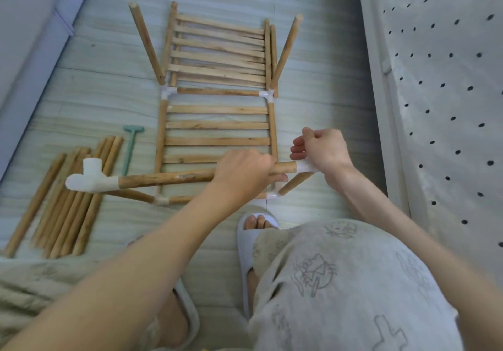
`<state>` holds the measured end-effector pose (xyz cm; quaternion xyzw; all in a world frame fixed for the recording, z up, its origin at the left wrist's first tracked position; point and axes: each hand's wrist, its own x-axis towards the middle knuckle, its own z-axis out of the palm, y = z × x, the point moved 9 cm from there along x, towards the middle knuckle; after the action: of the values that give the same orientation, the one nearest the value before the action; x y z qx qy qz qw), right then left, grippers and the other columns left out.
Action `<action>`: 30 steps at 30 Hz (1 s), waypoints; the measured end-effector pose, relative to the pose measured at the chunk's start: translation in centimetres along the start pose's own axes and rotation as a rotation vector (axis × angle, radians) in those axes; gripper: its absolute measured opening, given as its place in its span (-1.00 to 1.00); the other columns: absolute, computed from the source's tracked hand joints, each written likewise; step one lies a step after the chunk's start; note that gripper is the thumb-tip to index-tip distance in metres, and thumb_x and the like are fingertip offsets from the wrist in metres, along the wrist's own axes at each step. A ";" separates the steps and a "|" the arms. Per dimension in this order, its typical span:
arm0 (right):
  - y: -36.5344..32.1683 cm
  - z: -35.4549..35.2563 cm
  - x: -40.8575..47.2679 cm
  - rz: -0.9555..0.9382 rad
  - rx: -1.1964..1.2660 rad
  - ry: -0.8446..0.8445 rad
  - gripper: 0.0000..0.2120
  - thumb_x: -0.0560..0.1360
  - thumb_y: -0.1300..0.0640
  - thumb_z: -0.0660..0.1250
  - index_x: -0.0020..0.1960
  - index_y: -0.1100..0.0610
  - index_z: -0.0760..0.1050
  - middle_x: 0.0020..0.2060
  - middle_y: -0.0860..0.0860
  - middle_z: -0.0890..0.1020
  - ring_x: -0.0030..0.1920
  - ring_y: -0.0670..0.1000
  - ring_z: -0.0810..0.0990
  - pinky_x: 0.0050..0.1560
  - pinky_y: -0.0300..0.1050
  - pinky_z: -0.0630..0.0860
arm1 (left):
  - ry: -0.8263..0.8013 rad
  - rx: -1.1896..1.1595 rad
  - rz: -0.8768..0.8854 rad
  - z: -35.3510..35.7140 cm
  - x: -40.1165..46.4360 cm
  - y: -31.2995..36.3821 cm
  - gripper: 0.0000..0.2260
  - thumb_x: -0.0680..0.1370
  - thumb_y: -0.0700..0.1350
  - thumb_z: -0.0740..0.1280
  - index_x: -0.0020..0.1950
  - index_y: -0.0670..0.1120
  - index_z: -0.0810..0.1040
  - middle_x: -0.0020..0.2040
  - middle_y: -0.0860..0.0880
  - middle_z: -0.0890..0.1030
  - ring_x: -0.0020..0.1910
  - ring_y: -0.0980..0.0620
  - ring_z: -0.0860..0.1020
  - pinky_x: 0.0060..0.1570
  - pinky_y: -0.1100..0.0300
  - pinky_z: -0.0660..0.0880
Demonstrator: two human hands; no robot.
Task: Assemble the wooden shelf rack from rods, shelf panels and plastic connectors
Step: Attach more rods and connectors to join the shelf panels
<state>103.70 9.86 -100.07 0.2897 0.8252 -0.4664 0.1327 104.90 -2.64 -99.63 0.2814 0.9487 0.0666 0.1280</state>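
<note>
Nearest the lens, both knees in printed grey fabric (340,282) and two pale slippers (246,244) frame the floor (81,84) where I work. Left hand (242,172) — fingers curled around a wooden rod (166,179) held level above the frame; I see a white plastic connector (89,179) capping its left end. Right hand (324,149) grips a second white connector (306,167) at the rod's right end, thumb and first finger pinching it, the other fingers loosely extended. Below, the partly built rack (217,124) lies flat on the floor: a slatted shelf panel between side rods, corner connectors at all four corners, two upright rods (147,43) splaying outward at the far corners, a further slatted panel (217,51) beyond. Spare rods (68,201) lie bundled at left, just beside a pale green tool (130,146). A perforated white board (449,92) stands along the right.
</note>
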 end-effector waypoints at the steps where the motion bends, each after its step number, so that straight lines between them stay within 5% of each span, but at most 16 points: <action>1: -0.1 -0.1 -0.1 -0.021 -0.003 0.024 -0.68 0.60 0.13 0.10 -0.19 0.21 0.54 -0.25 0.08 0.65 -0.25 0.04 0.66 -0.06 -0.13 0.58 | -0.004 -0.014 0.000 0.1 -0.1 -0.2 -0.55 0.54 0.29 0.09 -0.05 -0.09 0.46 -0.40 0.06 0.29 -0.28 -0.02 0.45 -0.30 0.15 0.29; 8: -0.4 0.3 -0.3 -0.069 0.008 0.049 -0.64 0.61 0.12 0.09 -0.24 0.23 0.52 -0.31 0.11 0.64 -0.26 0.06 0.66 -0.10 -0.16 0.57 | -0.071 -0.054 -0.039 0.7 -0.3 -0.9 -0.59 0.52 0.29 0.14 -0.12 -0.06 0.39 -0.35 0.04 0.37 -0.25 -0.02 0.43 -0.29 0.15 0.26; 13: -0.5 0.8 -1.1 -0.068 0.005 0.028 -0.64 0.63 0.12 0.08 -0.16 0.27 0.54 -0.25 0.15 0.65 -0.27 0.06 0.65 -0.15 -0.20 0.57 | -0.084 0.013 -0.024 0.1 -0.6 -1.1 -0.52 0.51 0.30 0.15 0.10 -0.07 0.52 -0.04 -0.07 0.60 -0.02 -0.11 0.57 -0.25 0.14 0.28; 19: 0.2 0.5 -1.6 -0.024 0.093 -0.015 -0.61 0.61 -0.05 0.08 -0.23 0.13 0.51 -0.20 0.08 0.65 -0.06 0.10 0.64 0.15 0.00 0.50 | -0.037 -0.065 -0.061 -0.2 -1.3 -1.4 -0.57 0.51 0.26 0.21 0.11 -0.08 0.47 -0.01 -0.06 0.59 0.01 -0.08 0.55 -0.19 0.16 0.31; 22: 1.7 0.1 -2.4 0.070 0.318 -0.020 -0.55 0.62 -0.11 -0.01 -0.06 0.15 0.54 -0.10 0.07 0.64 0.03 0.08 0.59 0.17 -0.01 0.45 | -0.022 -0.142 -0.019 -0.5 -2.1 -1.6 -0.67 0.54 0.15 0.26 0.16 -0.05 0.46 0.08 -0.02 0.57 0.05 -0.05 0.52 -0.13 0.15 0.33; 26: 4.2 -0.5 -3.9 0.144 0.488 -0.035 -0.49 0.65 -0.10 -0.12 0.11 0.19 0.48 0.01 0.09 0.58 0.07 0.05 0.51 0.12 -0.08 0.41 | -0.054 -0.145 -0.023 -1.3 -3.3 -3.0 -0.67 0.53 0.14 0.29 0.19 -0.01 0.46 0.13 0.03 0.54 0.09 -0.01 0.49 -0.12 0.18 0.32; 30: 6.0 -0.6 -5.5 0.105 0.410 -0.086 -0.73 0.64 0.19 0.03 0.15 0.27 0.46 0.06 0.16 0.57 0.06 0.06 0.55 -0.17 -0.33 0.50 | -0.095 -0.117 -0.050 -0.9 -4.4 -3.3 -0.72 0.55 0.09 0.27 0.22 0.01 0.46 0.07 0.03 0.54 0.10 -0.02 0.51 -0.10 0.14 0.37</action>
<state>111.72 10.82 -101.18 0.3330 0.6904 -0.6289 0.1304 106.49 -7.88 -98.56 0.2525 0.9428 0.1053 0.1906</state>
